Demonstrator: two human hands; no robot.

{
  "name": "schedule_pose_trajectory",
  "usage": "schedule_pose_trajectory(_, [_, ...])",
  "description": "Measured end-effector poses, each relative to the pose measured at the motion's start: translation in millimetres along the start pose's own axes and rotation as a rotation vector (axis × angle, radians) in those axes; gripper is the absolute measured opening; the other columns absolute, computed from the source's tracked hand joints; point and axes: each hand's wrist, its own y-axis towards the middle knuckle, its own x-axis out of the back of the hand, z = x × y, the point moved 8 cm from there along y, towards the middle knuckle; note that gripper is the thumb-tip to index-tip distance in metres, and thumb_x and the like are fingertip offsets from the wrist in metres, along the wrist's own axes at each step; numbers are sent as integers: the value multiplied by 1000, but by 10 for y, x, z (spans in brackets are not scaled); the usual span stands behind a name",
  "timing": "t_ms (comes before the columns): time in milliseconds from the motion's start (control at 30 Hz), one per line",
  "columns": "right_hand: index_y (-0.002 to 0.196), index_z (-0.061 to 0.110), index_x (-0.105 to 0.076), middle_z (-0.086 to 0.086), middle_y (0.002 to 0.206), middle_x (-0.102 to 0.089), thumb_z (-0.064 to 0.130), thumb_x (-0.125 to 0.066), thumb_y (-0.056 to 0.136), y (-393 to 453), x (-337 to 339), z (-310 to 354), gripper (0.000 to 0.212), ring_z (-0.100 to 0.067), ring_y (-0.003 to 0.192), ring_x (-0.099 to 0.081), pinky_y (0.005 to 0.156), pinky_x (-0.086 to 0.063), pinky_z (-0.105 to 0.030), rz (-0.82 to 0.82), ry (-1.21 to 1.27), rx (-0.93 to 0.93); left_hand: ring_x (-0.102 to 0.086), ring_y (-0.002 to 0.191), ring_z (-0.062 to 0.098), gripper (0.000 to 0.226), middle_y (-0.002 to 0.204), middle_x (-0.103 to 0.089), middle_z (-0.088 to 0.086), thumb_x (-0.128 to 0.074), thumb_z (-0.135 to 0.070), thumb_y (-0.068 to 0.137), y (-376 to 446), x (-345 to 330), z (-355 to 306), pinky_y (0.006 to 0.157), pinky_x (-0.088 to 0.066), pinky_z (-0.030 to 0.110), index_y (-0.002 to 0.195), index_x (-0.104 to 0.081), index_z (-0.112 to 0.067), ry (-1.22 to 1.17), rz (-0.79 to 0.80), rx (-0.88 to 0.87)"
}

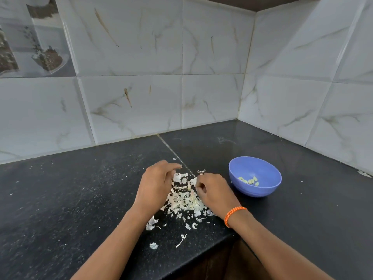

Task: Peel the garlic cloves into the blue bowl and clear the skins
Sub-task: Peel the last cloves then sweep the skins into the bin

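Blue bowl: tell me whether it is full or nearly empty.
Nearly empty. The blue bowl stands upright on the black counter, with only a few peeled garlic cloves at its bottom.

Both forearms reach forward, the hands close together — the left hand [154,185] palm-down with fingers loosely spread, the right hand [212,191] with fingers curled inward, an orange band at its wrist.

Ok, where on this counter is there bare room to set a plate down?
Free: the black counter left of the left hand, and the corner stretch behind the blue bowl toward the tiled wall. Crowded: the garlic skins between both hands, with stray flakes scattered toward the front edge by the right hand.
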Motion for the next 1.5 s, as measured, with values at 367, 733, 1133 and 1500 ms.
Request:
schedule_pose_trajectory(367, [89, 22, -79, 6, 89, -75, 16, -70, 97, 111, 3, 37, 14, -11, 80, -69, 79, -60, -37, 29, 38, -5, -58, 90, 4, 41, 100, -59, -16, -66, 4, 98, -7, -91, -52, 77, -44, 17, 116, -83, -30, -41, 55, -35])
schedule_pose_trajectory(733, [89, 20, -81, 14, 82, -77, 16, -77, 96, -44, 321, 52, 9, -6, 83, -72, 72, -52, -13, -287, 525, -8, -78, 82, 5, 13, 91, -82, -19, -85, -30, 93, -77, -152, -172, 83, -65, 38, 104, -87, -35, -323, 97, 69])
schedule_pose_trajectory(1133, [91, 16, -73, 5, 85, -71, 12, -65, 103, -3, 163, -13, 15, -7, 72, -62, 70, -53, -21, -165, 794, -67, -72, 74, 19, 15, 88, -82, 11, -75, -7, 100, -80, -247, -103, 75, -63, 30, 109, -86, -10, -660, 154, 180])
schedule_pose_trajectory(1500, [91, 29, -79, 8, 102, -61, 13, -75, 96, -26, 281, -70, 17, -11, 86, -61, 73, -52, -19, -306, 609, -67, -78, 77, 22, 17, 92, -84, 6, -73, -10, 102, -60, -198, 14, 77, -66, 32, 116, -83, -10, -632, 84, 251])
